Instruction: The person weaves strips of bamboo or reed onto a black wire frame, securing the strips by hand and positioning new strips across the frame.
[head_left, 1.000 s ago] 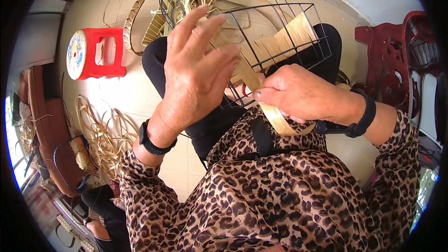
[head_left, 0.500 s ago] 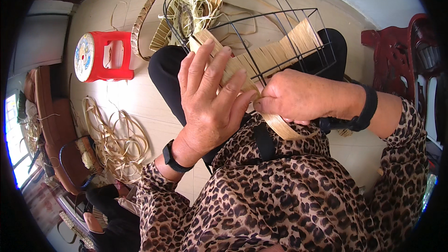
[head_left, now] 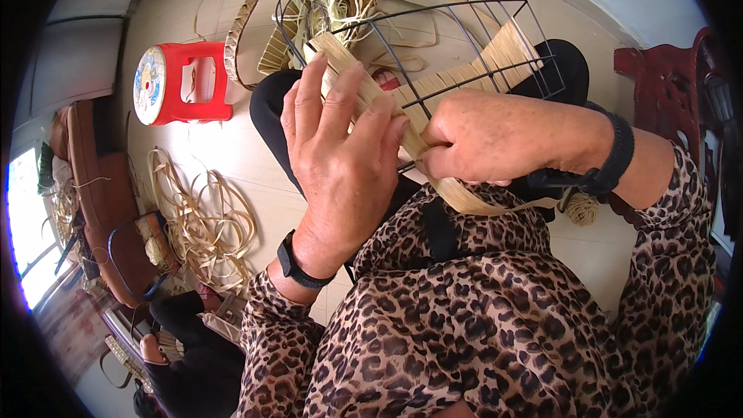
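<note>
Across my lap stands a black wire basket frame [head_left: 526, 1], partly wrapped with flat tan strips that form a woven panel [head_left: 449, 81]. My left hand [head_left: 333, 143] lies with its fingers spread along the wrapped near-left side [head_left: 331, 48] of the frame; its palm side is hidden. Just right of it, my right hand [head_left: 507, 135] is closed, thumb and bent forefinger pinching a flat tan strip [head_left: 460, 200] at the near corner. The strip's tail curves out below that hand, over my patterned clothing. The other right fingers are mostly hidden.
A red stool [head_left: 209, 107] stands on the floor to the left, with loose flat strips [head_left: 205, 224] heaped nearer. Beyond the frame sits a handled basket [head_left: 279, 50] of pale fibres. A carved dark-red chair [head_left: 665, 81] is at right; a person in dark clothes [head_left: 193, 348] at lower left.
My left thumb has drawn back from my right fingertips. The strip's tail now stretches further right below my right hand. The whole view has shifted slightly.
</note>
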Demonstrator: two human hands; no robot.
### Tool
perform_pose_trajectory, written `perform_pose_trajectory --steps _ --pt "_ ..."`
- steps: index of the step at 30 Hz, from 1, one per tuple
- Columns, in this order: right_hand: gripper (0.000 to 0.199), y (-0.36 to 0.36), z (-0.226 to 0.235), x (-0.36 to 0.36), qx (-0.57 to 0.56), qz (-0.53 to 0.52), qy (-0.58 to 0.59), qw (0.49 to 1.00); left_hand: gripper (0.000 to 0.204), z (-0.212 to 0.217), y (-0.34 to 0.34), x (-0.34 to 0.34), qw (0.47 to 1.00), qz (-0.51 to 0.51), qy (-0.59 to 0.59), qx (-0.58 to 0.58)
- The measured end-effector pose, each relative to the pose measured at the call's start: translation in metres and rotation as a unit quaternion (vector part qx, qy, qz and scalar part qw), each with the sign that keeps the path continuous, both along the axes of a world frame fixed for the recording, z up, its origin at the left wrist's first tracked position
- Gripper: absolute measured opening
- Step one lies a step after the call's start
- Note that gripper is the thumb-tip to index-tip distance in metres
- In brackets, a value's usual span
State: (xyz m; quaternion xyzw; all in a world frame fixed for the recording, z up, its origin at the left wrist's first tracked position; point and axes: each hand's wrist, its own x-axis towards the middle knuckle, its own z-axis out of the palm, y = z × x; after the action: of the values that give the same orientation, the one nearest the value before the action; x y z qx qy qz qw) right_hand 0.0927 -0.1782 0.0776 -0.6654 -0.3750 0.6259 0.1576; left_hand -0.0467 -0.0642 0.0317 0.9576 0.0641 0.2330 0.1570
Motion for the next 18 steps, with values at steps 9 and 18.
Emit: perform_pose_trajectory --steps 9,18 --pt "0.029 -0.009 0.001 0.014 0.156 0.059 -0.086 0.982 0.018 0.004 0.004 0.004 0.998 0.056 0.006 0.005" --pt "0.018 0.027 -0.04 0.03 0.413 -0.02 -0.242 0.878 0.016 0.008 0.013 0.004 0.996 0.077 0.038 0.03"
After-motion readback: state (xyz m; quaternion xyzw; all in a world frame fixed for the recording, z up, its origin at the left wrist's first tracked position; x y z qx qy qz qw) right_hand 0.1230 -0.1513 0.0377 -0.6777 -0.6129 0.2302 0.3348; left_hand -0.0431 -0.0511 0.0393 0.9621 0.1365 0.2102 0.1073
